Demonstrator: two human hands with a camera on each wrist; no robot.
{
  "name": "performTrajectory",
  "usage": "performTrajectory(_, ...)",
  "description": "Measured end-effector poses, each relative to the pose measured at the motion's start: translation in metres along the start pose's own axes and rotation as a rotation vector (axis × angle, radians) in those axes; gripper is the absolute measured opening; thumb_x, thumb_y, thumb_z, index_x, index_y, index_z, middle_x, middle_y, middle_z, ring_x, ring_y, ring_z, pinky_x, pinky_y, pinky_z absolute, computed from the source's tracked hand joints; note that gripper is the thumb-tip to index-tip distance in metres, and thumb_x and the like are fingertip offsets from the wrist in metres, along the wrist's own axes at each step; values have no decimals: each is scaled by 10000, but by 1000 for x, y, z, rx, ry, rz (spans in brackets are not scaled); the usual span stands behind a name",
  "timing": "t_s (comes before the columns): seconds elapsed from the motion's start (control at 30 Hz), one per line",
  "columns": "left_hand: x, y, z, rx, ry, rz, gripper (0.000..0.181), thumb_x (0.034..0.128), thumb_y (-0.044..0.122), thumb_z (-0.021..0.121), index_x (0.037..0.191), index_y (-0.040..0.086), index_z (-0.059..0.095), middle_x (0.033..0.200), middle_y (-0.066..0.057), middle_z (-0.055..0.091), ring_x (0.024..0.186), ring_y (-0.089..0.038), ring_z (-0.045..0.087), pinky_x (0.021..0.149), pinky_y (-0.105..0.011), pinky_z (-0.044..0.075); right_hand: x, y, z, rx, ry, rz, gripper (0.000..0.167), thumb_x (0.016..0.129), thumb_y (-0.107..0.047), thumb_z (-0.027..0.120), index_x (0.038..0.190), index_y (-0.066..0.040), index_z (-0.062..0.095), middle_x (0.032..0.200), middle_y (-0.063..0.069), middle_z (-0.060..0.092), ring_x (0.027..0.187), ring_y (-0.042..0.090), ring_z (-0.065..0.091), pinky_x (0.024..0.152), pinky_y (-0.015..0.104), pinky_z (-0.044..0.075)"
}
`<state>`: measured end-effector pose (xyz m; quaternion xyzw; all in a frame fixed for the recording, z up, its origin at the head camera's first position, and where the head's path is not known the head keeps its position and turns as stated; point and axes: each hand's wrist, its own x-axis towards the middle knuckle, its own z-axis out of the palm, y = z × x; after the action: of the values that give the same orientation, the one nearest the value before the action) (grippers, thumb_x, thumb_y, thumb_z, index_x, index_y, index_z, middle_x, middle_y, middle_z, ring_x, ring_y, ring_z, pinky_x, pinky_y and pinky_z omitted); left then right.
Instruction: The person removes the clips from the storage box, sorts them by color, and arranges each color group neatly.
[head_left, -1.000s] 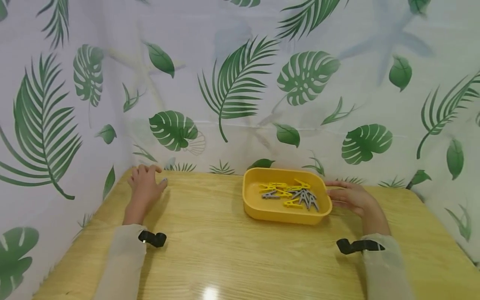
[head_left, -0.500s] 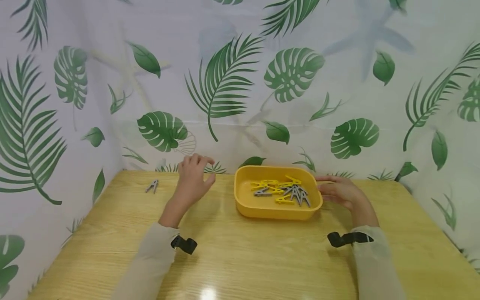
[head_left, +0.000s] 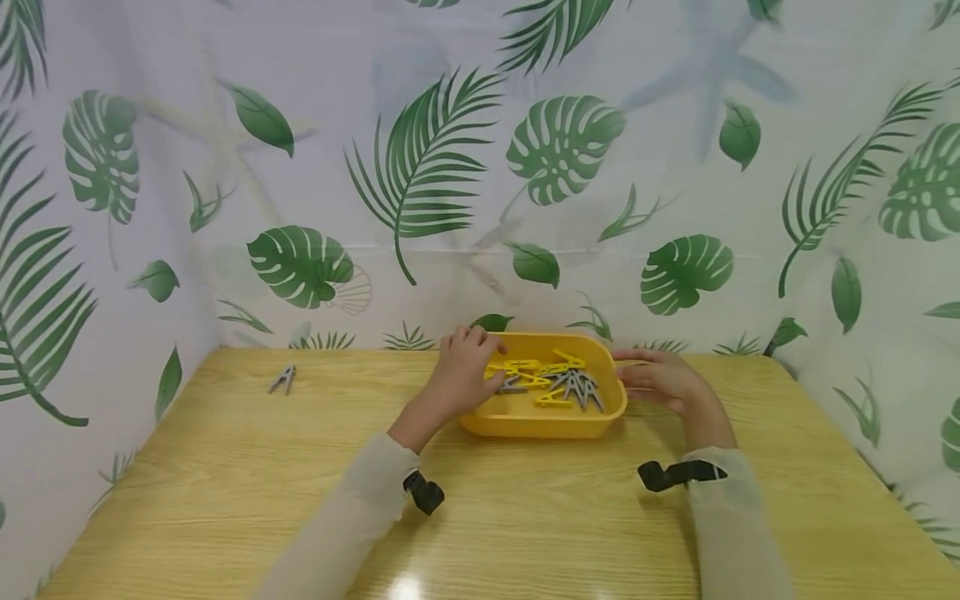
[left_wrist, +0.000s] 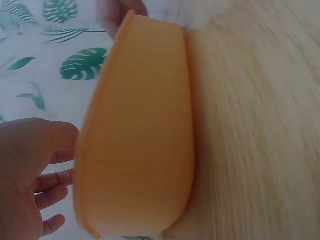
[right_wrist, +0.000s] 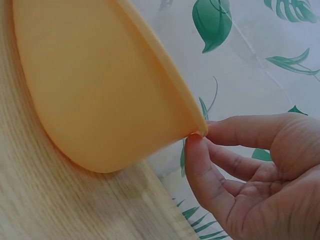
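A yellow plastic tub stands on the wooden table, holding several yellow clothespins and grey clothespins. My left hand hovers at the tub's left end, fingers loosely bent over the rim, and nothing shows between them. From the left wrist view the thumb is right beside the rim; whether it touches I cannot tell. At the opposite end, my right hand pinches the rim between thumb and finger, as the right wrist view shows. One grey clothespin lies alone at the table's far left.
The wooden table meets a white leaf-print cloth at its back edge, and the cloth also rises on both sides. Black wrist cameras are strapped over both sleeves.
My left hand has left the grey clothespin lying on the table and moved right to the tub. My right hand stays at the tub's right end. The head view has shifted slightly.
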<state>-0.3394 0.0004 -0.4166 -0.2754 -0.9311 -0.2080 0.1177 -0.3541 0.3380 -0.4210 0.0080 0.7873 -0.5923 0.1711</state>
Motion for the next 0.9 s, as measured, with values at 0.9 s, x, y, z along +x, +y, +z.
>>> performTrajectory(0.9,38,-2,26,313,-289,77,239,927,388,726,1038,177,720,1044,-3,603,1067,-220,474,1002,-452,376,2,-2,1,34,6,7,590,999,-101,614,1509,72,375,1015,-99,692,943,56,679,854,258,579)
